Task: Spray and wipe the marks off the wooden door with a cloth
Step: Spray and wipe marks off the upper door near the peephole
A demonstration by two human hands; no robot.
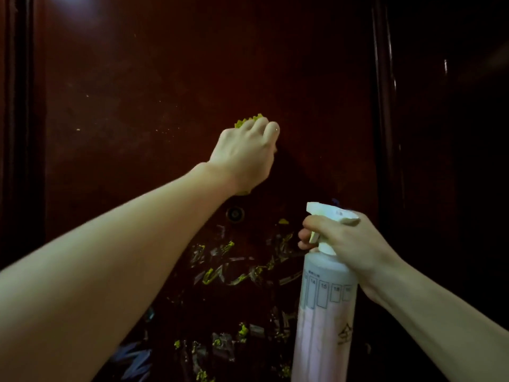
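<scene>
Dark reddish-brown wooden door (170,78) is looking pretty rough, with yellow-green bits and tape scraps (237,271) sitting below the left hand (243,157). That hand is bunching a yellow-green cloth (59,122) against the door, while the right hand (349,249) is gripping a white spray bottle (322,312), lower right.

Home entrance, dark wooden door (192,78), peephole (235,214), tape remnants (234,271)
</scene>
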